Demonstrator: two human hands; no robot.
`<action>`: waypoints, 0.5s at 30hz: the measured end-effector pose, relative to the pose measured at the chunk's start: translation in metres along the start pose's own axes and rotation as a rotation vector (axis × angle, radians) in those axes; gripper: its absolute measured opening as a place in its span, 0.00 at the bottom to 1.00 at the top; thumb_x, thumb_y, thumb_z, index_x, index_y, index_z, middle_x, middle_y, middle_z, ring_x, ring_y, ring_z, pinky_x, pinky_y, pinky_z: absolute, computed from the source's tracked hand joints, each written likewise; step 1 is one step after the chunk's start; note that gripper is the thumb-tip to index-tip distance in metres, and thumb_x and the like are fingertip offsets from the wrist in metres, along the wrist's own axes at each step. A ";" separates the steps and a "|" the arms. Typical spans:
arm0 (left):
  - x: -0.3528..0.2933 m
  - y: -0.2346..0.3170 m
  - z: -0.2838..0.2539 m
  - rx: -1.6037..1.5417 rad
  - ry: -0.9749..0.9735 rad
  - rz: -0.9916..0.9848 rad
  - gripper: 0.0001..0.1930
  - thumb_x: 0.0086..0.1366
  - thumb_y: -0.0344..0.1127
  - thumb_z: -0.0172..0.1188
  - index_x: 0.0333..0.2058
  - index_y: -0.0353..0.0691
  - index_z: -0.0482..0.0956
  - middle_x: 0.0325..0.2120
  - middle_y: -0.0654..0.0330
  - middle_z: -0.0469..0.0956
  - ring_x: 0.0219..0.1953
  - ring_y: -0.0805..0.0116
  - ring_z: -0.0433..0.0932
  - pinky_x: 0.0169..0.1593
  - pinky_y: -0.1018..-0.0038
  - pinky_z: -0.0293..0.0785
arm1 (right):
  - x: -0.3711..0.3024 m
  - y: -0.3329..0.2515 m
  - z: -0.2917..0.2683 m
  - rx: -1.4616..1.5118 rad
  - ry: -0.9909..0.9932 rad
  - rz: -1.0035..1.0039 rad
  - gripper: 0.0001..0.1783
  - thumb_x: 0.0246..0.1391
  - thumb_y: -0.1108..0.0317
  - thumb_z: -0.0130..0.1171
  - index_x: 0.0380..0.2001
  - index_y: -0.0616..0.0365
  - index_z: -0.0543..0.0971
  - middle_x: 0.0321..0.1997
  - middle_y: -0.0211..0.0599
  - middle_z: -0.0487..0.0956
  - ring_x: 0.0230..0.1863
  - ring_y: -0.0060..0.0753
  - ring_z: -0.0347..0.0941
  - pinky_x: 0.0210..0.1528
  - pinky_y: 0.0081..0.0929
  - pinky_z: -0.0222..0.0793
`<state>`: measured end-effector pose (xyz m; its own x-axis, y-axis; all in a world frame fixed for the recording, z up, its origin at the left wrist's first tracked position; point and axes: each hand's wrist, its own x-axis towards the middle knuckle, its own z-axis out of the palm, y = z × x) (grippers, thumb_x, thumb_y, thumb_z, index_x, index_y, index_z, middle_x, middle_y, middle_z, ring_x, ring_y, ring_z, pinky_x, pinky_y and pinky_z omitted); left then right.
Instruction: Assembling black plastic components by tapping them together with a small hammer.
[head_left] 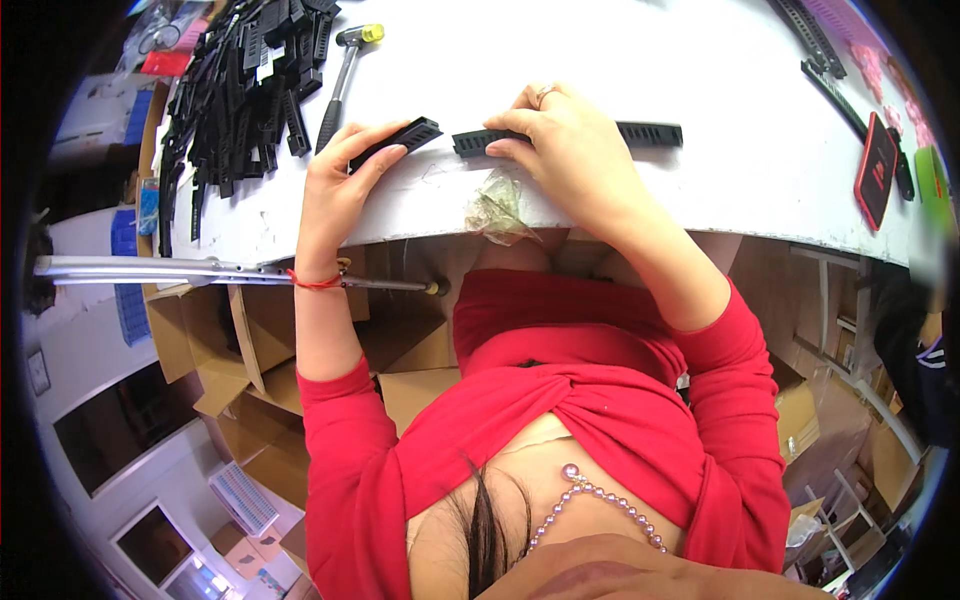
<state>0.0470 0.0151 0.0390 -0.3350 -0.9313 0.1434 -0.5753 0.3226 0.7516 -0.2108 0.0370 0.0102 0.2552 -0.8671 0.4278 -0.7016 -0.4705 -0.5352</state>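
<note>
Between the thumb and fingers of my left hand (345, 180) is a short black slotted strip (415, 133), its free end tilted up toward the right. My right hand (560, 145) pinches a longer black slotted strip (650, 134), which lies level just over the white table and sticks out on both sides of the fingers. The facing ends of the two strips are close but apart. A crumpled clear plastic bag (503, 208) with something greenish in it rests at the table's near edge, below my right hand.
A large heap of black slotted strips (235, 110) covers the table's left side. Beside it lies a hammer (345, 80) with a yellow-tipped head. At the right are a red-edged phone (877, 172), more long black strips (835, 100) and a green object (932, 185). Cardboard boxes (250, 400) stand below.
</note>
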 end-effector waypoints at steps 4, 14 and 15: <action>-0.007 0.002 -0.006 -0.057 -0.075 -0.014 0.15 0.63 0.25 0.63 0.49 0.38 0.83 0.34 0.64 0.77 0.36 0.76 0.73 0.41 0.82 0.69 | -0.002 -0.002 -0.006 0.079 -0.076 0.057 0.11 0.49 0.62 0.67 0.37 0.50 0.84 0.37 0.32 0.80 0.42 0.40 0.76 0.44 0.33 0.73; -0.002 -0.005 0.001 -0.104 -0.183 0.069 0.15 0.64 0.25 0.62 0.50 0.38 0.83 0.33 0.64 0.74 0.35 0.77 0.71 0.40 0.83 0.68 | -0.001 -0.010 -0.007 0.080 -0.075 0.112 0.10 0.47 0.63 0.68 0.35 0.49 0.84 0.35 0.32 0.80 0.41 0.38 0.77 0.43 0.32 0.73; -0.001 -0.006 0.001 -0.113 -0.182 0.070 0.15 0.64 0.26 0.62 0.49 0.39 0.83 0.31 0.64 0.74 0.34 0.77 0.71 0.40 0.81 0.69 | 0.001 -0.011 -0.009 0.088 -0.107 0.131 0.11 0.47 0.63 0.68 0.36 0.49 0.84 0.35 0.33 0.80 0.41 0.38 0.77 0.43 0.33 0.73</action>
<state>0.0503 0.0146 0.0340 -0.5063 -0.8579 0.0870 -0.4619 0.3551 0.8128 -0.2089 0.0425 0.0225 0.2379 -0.9323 0.2726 -0.6737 -0.3605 -0.6451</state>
